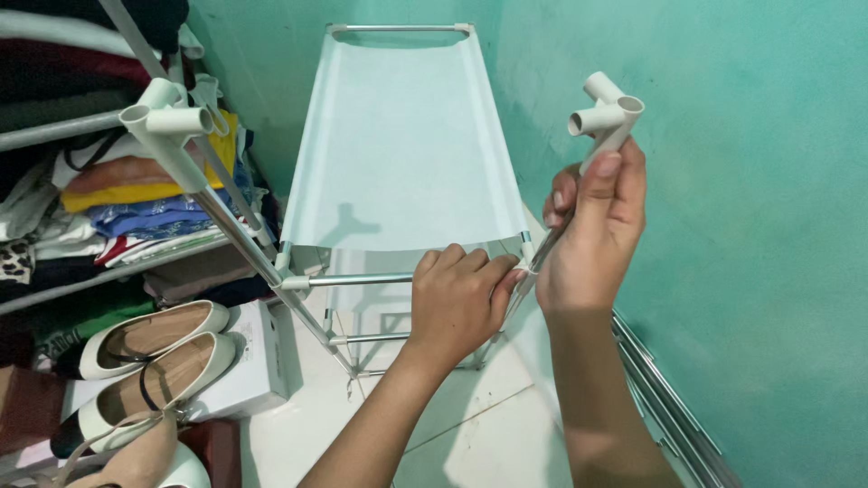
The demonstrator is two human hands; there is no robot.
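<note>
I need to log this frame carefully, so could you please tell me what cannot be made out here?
Head view:
- Joint of the white fabric shelf and metal rod: hidden by the left hand.
- Pole under the white plastic connector: covered by the right hand.
- Cream shoes: cut off at the bottom edge.

Teal painted walls (pixel 750 235) close in a narrow corner over a pale tiled floor (pixel 470 425). On the left stands a shelf (pixel 108 271) of folded clothes (pixel 136 194) (cream shoes (pixel 149 348) below).
</note>
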